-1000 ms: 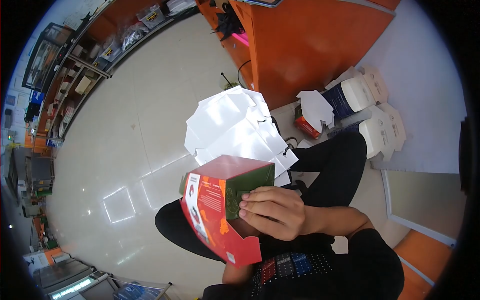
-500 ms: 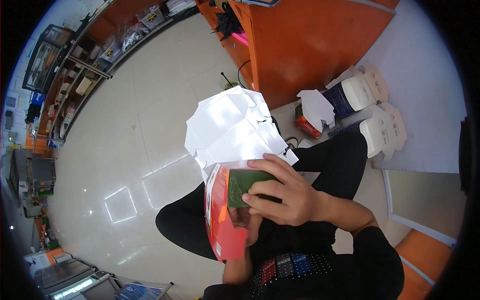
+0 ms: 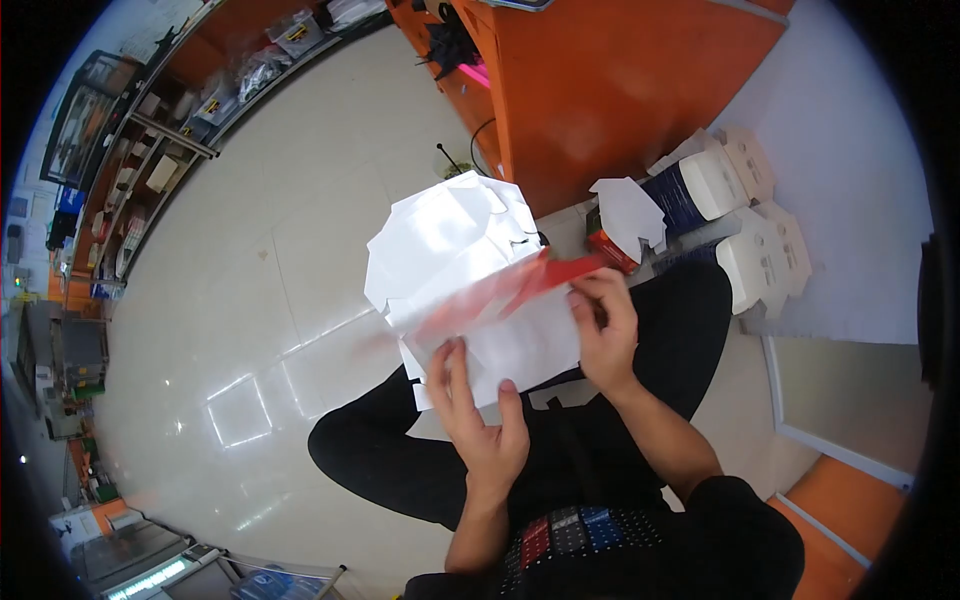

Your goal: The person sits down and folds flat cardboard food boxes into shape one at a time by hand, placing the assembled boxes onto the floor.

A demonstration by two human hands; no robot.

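A red cardboard carton [image 3: 500, 292], smeared by motion, stands between my hands over my lap. Its pale side faces me as a white panel [image 3: 525, 350]. My right hand [image 3: 607, 325] pinches the carton's right end between thumb and fingers. On the left, my left hand [image 3: 478, 425] has its fingers stretched and apart against the white panel, with the thumb at its near edge. Just beyond lies a stack of flat white cardboard pieces [image 3: 450, 230] with cut flaps, partly covered by the carton.
On the floor at right are a red and green box [image 3: 615, 245] with a white flap up and several dark blue boxes [image 3: 675, 195] with white flaps. An orange cabinet [image 3: 620, 90] stands behind them. Shelves [image 3: 150, 190] line the far left, past the tiled floor [image 3: 250, 250].
The carton has turned from upright, green end showing, to lying across with its white side towards me. My left hand has come out from inside it; my right hand has moved up.
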